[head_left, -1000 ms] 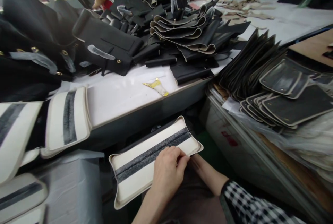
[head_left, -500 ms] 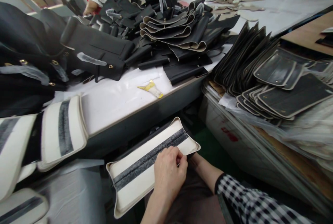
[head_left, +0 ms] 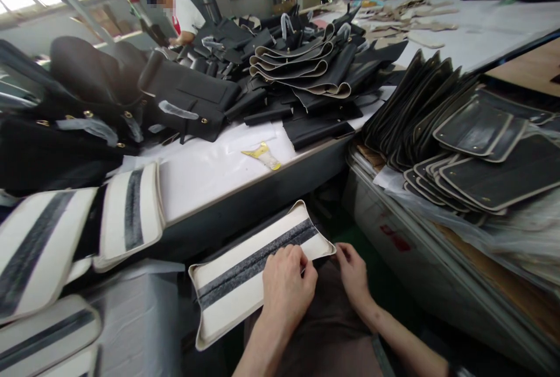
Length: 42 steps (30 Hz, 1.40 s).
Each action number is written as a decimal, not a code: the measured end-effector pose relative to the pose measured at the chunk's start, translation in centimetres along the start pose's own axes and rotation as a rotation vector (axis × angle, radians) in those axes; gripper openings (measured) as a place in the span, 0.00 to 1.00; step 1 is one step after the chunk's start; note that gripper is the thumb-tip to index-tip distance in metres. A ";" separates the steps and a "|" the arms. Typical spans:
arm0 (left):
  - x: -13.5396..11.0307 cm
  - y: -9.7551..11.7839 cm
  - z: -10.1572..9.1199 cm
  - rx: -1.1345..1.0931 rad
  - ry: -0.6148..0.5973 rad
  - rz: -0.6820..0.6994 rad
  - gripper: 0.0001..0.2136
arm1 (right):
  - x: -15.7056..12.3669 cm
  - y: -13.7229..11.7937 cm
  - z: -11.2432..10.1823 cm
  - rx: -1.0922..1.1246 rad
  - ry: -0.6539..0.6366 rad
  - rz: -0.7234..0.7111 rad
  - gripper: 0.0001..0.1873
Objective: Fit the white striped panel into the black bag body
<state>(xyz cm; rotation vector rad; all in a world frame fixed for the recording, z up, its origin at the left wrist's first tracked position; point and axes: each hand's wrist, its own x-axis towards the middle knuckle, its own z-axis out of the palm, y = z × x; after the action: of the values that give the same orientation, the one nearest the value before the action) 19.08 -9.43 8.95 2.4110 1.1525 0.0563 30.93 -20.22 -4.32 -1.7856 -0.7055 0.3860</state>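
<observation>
A white rectangular panel (head_left: pixel 236 305) with a dark lengthwise strip and pinched-up corners lies tilted over my lap. My left hand (head_left: pixel 289 280) rests on its near side, fingers curled, thumb against the near edge. At the panel's right corner my right hand (head_left: pixel 352 272) has its thumb and fingertips closed at the edge. Dark material shows under the panel's far edge. What lies beneath is mostly hidden.
Similar striped white panels (head_left: pixel 114 219) lie at left. Black bag pieces (head_left: pixel 188 85) heap on the white table (head_left: pixel 205 181), near a yellow-edged scrap (head_left: pixel 265 156). Edged black panels (head_left: pixel 503 167) are stacked at right. A person (head_left: pixel 188 12) stands behind the heap.
My right hand has come out from under the panel to its right corner. My left hand keeps nearly the same place on the panel. The camera view has shifted slightly.
</observation>
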 end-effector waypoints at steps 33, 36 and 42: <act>-5.6 -5.2 -0.3 -0.049 0.241 -0.046 0.05 | -5.3 -6.2 2.7 -0.509 -0.221 -0.863 0.33; -6.0 -5.5 -0.3 -0.086 0.229 -0.016 0.05 | -5.5 -6.7 3.2 -0.500 -0.242 -0.875 0.33; -7.2 -6.6 -1.1 -0.121 0.237 -0.027 0.05 | -6.1 -7.3 3.7 -0.527 -0.266 -0.911 0.32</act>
<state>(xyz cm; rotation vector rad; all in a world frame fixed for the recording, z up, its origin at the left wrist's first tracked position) 9.33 -10.79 8.27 2.3268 1.2461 0.4010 22.15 -19.87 0.84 -1.6757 -1.8274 -0.2127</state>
